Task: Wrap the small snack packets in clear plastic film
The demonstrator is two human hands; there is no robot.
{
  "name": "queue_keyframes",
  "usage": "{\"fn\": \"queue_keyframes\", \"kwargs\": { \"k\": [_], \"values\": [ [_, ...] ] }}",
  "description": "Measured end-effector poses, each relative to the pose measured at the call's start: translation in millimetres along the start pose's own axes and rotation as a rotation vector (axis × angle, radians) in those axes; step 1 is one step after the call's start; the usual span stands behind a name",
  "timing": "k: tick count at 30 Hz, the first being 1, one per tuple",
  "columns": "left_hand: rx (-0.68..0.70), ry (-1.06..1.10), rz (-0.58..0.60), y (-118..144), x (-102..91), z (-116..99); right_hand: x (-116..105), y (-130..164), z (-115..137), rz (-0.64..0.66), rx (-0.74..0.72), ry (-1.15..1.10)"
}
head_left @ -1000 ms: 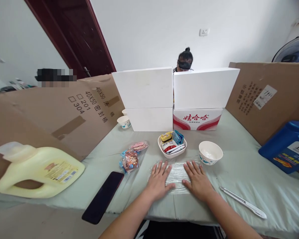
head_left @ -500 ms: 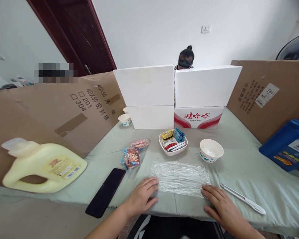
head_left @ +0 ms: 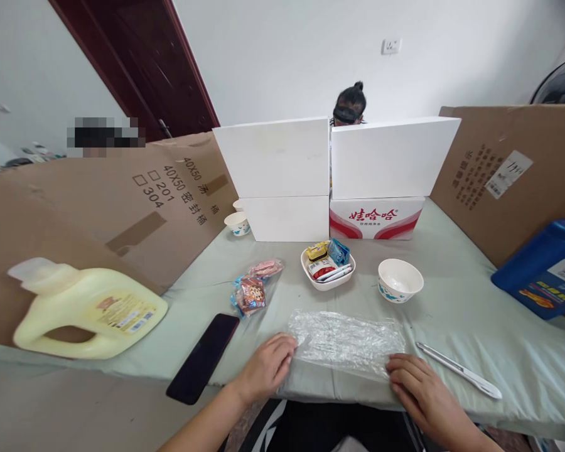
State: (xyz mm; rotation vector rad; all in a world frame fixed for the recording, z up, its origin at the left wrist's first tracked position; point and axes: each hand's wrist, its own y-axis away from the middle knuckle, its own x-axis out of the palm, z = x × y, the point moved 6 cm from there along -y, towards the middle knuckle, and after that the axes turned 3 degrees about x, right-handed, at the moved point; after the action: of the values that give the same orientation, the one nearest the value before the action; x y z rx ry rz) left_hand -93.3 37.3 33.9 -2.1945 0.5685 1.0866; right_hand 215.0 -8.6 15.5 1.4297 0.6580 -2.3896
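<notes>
A crinkled clear plastic sheet (head_left: pixel 346 342) lies flattened on the cloth in front of me. At its left edge, my left hand (head_left: pixel 269 365) is closed, thumb against the fingers, with the near left corner pinched. My right hand (head_left: pixel 419 386) holds the near right corner, its fingers bent together and the thumb tucked beneath. Beyond the sheet sits a white dish (head_left: pixel 328 284) of small snack packets. A white paper bowl (head_left: pixel 400 280) with a blue pattern stands to its right. Wrapped snacks (head_left: pixel 254 292) lie to the left of the dish.
A dark phone (head_left: pixel 203 359) and a yellow jug (head_left: pixel 91 314) lie left; a white folding knife-like tool (head_left: pixel 459 370) and a blue bottle (head_left: pixel 543 270) are right. White boxes (head_left: pixel 287 218) stand ahead, cardboard panels (head_left: pixel 169 213) at the sides. A blindfolded person (head_left: pixel 349 103) sits behind the boxes.
Both hands have closed more at the sheet's near corners. The right hand has shifted slightly right, and the sheet's right side has moved with it. The view has tilted a little.
</notes>
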Motion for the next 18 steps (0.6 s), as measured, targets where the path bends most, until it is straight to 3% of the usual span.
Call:
{"fn": "queue_keyframes", "kwargs": {
  "k": [5, 10, 14, 18],
  "values": [
    [-0.199, -0.11, -0.081, -14, 6.4, 22, 4, -13, -20, -0.043, 0.228, -0.123],
    [-0.381, -0.237, -0.121, -40, 17.2, 43, 15, -37, -49, -0.12, 0.485, -0.042],
    [-0.481, -0.376, -0.002, -55, 27.9, 48, 21, -55, -61, -0.084, 0.602, 0.202],
    [-0.524, -0.516, 0.123, -61, 35.9, 48, 31, -57, -64, -0.037, 0.541, 0.382]
  ]
}}
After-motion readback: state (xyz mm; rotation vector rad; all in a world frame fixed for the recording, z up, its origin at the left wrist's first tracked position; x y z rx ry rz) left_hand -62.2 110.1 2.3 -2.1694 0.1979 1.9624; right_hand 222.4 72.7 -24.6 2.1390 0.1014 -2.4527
